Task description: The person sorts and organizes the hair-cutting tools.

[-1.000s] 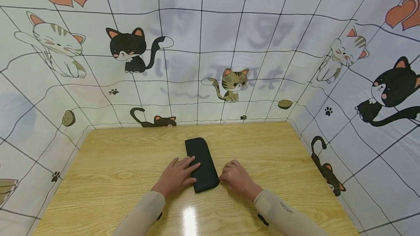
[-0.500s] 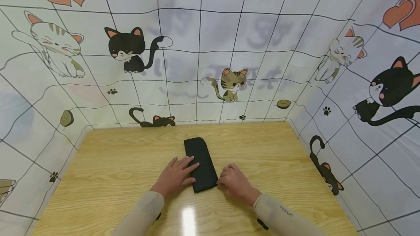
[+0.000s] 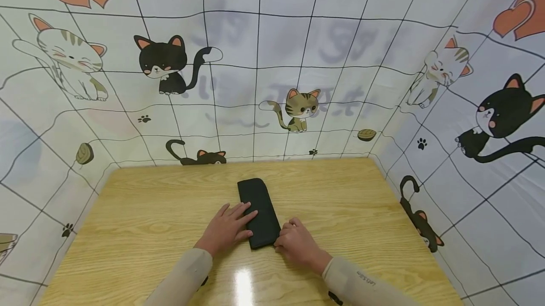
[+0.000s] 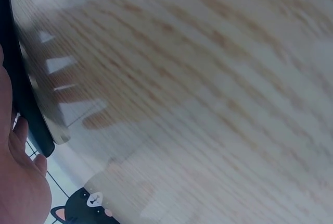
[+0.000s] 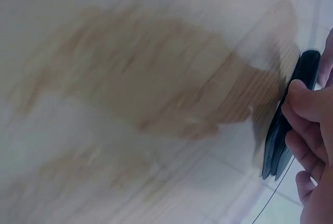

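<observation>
A flat black case with rounded corners on its right side lies slightly slanted on the table. My left hand rests on its left edge, fingers spread and fairly straight. At the lower right corner, my right hand has curled fingers and pinches the rim; what exactly sits between thumb and finger is hidden. The left wrist view catches only the side of the case beside the palm. In the right wrist view, thumb and forefinger meet at the layered edge of the case.
The light wood-grain table reaches back to a cloth wall printed with cats and grid lines. More of this cloth closes in the left and right sides. A bright reflection lies near the front.
My right hand has moved down and left, round the lower right corner of the case. My left hand keeps its place on the case. The view has shifted slightly.
</observation>
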Motion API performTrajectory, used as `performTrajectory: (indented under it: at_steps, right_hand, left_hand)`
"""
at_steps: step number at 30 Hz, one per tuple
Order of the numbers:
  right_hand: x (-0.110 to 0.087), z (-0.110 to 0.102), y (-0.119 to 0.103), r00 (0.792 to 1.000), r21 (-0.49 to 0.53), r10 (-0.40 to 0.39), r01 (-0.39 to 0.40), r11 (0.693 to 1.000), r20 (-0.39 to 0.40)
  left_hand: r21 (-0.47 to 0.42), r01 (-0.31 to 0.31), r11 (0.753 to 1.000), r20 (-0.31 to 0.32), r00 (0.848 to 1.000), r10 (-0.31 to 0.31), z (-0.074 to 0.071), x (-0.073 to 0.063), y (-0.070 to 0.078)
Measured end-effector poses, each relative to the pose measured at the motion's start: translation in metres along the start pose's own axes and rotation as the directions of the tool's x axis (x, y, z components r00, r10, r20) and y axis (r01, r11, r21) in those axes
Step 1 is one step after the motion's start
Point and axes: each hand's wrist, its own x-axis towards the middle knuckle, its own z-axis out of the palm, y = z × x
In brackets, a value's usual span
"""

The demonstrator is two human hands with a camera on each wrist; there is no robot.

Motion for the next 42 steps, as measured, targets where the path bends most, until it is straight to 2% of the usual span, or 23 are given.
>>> performTrajectory:
  at_steps: [11, 18, 22, 32, 35, 40, 42]
  right_hand:
    - [0.012, 0.002, -0.024, 1.0, -0.033, 0.001, 0.0, 0.999, 0.014]
    - [0.023, -0.002, -0.038, 0.998, -0.067, -0.047, 0.05, 0.996, 0.046]
    - [0.026, -0.001, -0.04, 0.998, -0.091, -0.053, 0.057, 0.994, 0.046]
    - [0.029, -0.001, -0.039, 0.995, -0.056, -0.066, 0.07, 0.996, 0.068]
    - [0.029, 0.0, -0.038, 0.995, -0.042, -0.065, 0.069, 0.997, 0.077]
    - [0.027, -0.002, -0.035, 0.994, 0.013, -0.056, 0.055, 0.998, 0.093]
    - [0.027, -0.004, -0.033, 0.994, 0.038, -0.046, 0.042, 0.998, 0.101]
  left_hand:
    - [0.033, -0.006, 0.999, -0.035, 0.999, 0.008, 0.006, 0.0, -0.001]
    - [0.024, 0.009, 1.0, -0.033, 0.999, -0.008, 0.004, 0.001, 0.002]
    - [0.026, 0.007, 1.0, -0.044, 0.999, -0.006, 0.003, 0.001, 0.004]
    - [0.004, -0.013, 1.0, -0.083, 0.996, 0.013, 0.008, -0.001, 0.002]
    - [-0.012, -0.009, 1.0, -0.066, 0.998, 0.008, 0.008, -0.001, 0.001]
    - [-0.062, 0.024, 0.998, 0.004, 1.0, -0.023, 0.004, 0.0, 0.002]
    - [-0.086, 0.038, 0.996, 0.008, 0.999, -0.037, 0.002, 0.002, 0.005]
